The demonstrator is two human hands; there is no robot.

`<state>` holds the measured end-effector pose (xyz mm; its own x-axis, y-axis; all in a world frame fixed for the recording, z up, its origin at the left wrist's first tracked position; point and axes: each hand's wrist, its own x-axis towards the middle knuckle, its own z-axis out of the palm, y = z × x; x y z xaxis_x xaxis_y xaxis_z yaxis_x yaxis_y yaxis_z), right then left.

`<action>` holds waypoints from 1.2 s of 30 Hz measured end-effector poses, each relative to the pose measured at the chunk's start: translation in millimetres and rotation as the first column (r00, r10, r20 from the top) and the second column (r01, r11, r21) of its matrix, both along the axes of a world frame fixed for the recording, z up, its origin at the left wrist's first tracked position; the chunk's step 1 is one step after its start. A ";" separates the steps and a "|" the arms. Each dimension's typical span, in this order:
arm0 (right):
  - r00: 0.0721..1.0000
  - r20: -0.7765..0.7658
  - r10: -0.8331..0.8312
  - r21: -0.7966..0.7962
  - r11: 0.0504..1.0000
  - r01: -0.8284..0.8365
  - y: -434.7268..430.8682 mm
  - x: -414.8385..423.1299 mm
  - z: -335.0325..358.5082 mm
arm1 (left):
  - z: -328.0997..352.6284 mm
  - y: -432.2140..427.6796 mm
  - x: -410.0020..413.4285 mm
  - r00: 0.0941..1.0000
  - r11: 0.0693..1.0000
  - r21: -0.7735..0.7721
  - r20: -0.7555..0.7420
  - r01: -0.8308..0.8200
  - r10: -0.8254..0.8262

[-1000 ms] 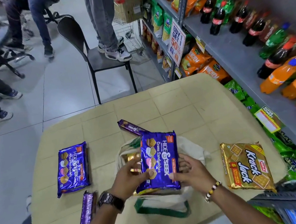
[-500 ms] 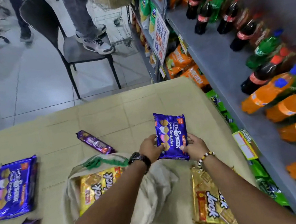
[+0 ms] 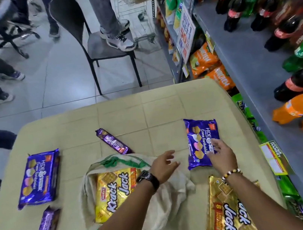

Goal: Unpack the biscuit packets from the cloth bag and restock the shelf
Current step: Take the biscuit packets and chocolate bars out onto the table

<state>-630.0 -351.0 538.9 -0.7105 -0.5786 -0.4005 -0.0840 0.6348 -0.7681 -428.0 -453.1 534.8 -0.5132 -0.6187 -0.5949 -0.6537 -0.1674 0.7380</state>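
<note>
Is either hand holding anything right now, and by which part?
Nothing is gripped. The right hand touches the blue packet at its near end; the left hand hovers empty.

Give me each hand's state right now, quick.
Left hand: open, holding nothing.
Right hand: open, touching the blue biscuit packet.

A single view is supplied, taken by a wide-angle camera worn on the head. The surface [image 3: 146,111] is looked down upon steeply and at close range from its near edge, facing forward. The floor [image 3: 62,79] beyond the far edge is taken in, and the shelf [image 3: 247,61] is caught along the right edge.
</note>
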 end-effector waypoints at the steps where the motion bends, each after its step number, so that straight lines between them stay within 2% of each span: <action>1: 1.000 0.003 0.019 -0.041 0.999 -0.019 -2.0 16.8 5.7 | 3.9 -1.6 22.1 0.999 0.999 -0.025 -0.005 -0.032 0.032; 6: 0.961 0.142 0.236 -0.125 0.968 -0.219 -10.7 117.4 15.9 | 13.6 -8.9 142.7 0.949 0.937 -0.157 0.000 -0.313 0.317; 10: 0.906 0.194 0.376 -0.106 0.926 -0.361 -10.3 192.5 7.6 | 4.2 -8.3 217.0 0.905 0.894 -0.224 0.089 -0.389 0.416; 14: 0.886 0.298 0.355 0.022 0.926 -0.378 -6.2 239.4 -12.3 | -6.3 -4.2 253.4 0.918 0.923 -0.223 0.174 -0.314 0.355; 18: 0.902 0.322 0.288 0.140 0.928 -0.346 1.1 261.8 -29.8 | -15.4 3.2 272.5 0.927 0.939 -0.136 0.166 -0.317 0.337; 20: 0.900 0.306 0.311 0.152 0.917 -0.368 4.0 274.3 -35.2 | -20.9 6.1 281.2 0.948 0.965 -0.082 0.181 -0.251 0.262; 24: 0.919 0.190 0.344 0.174 0.910 -0.377 2.1 286.9 -36.9 | -18.9 1.3 284.0 0.974 0.987 -0.075 0.164 -0.143 0.154; 32: 0.944 0.236 0.232 0.065 0.965 -0.253 6.5 288.2 6.5 | 19.0 1.3 311.2 0.990 0.989 -0.026 0.020 -0.142 0.143; 36: 0.932 0.286 0.223 0.029 0.970 -0.241 22.5 293.8 31.2 | 42.2 18.6 325.8 0.991 0.988 -0.087 0.025 -0.127 0.129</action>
<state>-336.2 -328.5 570.1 -0.4143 -0.6811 -0.6037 -0.0224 0.6707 -0.7414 -102.2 -434.5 577.0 -0.4093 -0.7270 -0.5514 -0.6529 -0.1888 0.7335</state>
